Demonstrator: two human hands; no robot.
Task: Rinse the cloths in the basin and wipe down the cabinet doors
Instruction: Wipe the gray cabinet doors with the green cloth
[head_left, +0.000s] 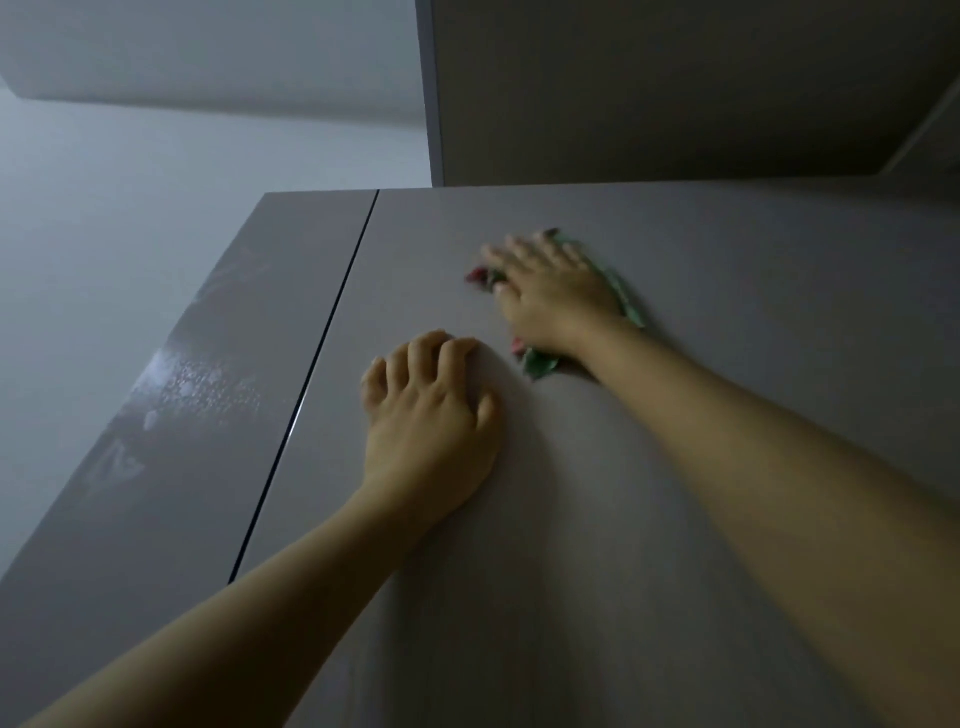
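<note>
Up close, a grey cabinet door (675, 415) fills most of the head view, its flat face running from the lower edge to a horizontal top line. Beside it on the left sits a second, narrower door (208, 415), parted from the first by a thin dark gap; this one carries pale streaks and a patch of beaded wet marks near its middle. Above both, a darker upper cabinet (675, 88) rises at the right, and a pale wall (156, 156) takes up the top left.

Both bare forearms reach in from the bottom, one from each corner. The left hand (431, 415) rests palm-down on the large door, near the gap, its fingers bent at the knuckles with the tips touching the surface and nothing under them. The right hand (550, 291) lies higher and to the right, blurred, fingers spread fairly straight and pressing a cloth (626, 301) flat against the same door. The cloth is green with red patches, showing at the fingertips, along the outer side of the hand and below the wrist.
</note>
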